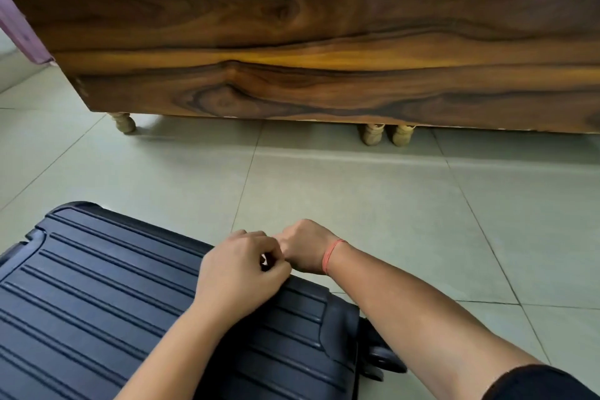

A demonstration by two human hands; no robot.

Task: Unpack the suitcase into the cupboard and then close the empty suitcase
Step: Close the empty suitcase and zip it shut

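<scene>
Suitcase (97,302) shut, left grip (242,265) pinching the zip pull (264,261), right grip (303,247) curled, hold hidden: we should draw steadily along the seam.

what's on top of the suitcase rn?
The left hand rests on the suitcase lid, fingers curled at its far edge; the right hand meets it there. Anything they hold is covered.

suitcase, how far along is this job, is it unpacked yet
Done: the suitcase lies flat on the floor with its lid down; whether it has been emptied cannot be seen. In hand: the left hand pinches what looks like a zip pull at the far edge, with the right hand curled beside it. Left: working the zip round, whichever way it is going.
</scene>
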